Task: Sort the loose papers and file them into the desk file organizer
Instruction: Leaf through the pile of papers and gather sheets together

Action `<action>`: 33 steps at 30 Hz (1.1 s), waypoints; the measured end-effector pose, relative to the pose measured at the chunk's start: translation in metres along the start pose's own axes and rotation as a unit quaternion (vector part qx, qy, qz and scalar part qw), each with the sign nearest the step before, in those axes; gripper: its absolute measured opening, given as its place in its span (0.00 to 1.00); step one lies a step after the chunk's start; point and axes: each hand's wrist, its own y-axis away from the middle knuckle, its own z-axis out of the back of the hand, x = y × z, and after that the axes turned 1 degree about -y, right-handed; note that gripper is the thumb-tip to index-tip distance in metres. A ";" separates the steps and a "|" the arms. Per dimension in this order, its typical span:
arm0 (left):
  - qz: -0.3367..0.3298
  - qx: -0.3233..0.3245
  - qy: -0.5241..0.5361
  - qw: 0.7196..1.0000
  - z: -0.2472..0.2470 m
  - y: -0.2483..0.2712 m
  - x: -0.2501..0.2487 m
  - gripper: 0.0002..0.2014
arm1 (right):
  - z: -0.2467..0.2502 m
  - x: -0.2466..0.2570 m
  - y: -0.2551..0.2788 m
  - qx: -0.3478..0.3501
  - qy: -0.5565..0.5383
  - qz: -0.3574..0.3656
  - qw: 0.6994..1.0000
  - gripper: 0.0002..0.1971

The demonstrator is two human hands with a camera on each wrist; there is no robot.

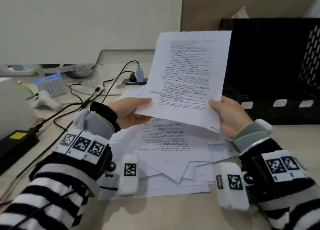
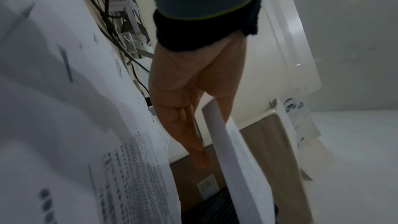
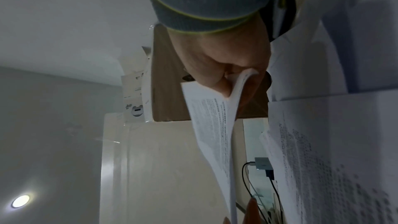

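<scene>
Over the desk (image 1: 173,212), both hands, left (image 1: 133,112) and right (image 1: 230,118), pinch one printed sheet (image 1: 187,73) by its lower corners.

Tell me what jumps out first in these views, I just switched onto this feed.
A printed sheet held up at centre frame: the left hand pinches its lower left edge, the right hand its lower right corner. Under it a messy pile of loose papers spreads over the desk. The black file organizer stands behind, to the right.
</scene>
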 end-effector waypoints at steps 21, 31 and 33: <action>-0.016 -0.146 0.033 0.989 0.063 -0.010 0.020 0.18 | 0.011 -0.018 0.005 -0.035 0.232 -0.014 0.972 0.09; 0.000 -0.134 0.076 0.988 0.043 -0.001 0.024 0.19 | -0.009 -0.016 0.020 0.049 0.116 -0.088 0.988 0.21; -0.012 -0.132 0.089 0.987 0.046 -0.004 0.027 0.21 | -0.010 -0.018 0.018 0.037 0.064 -0.099 0.992 0.26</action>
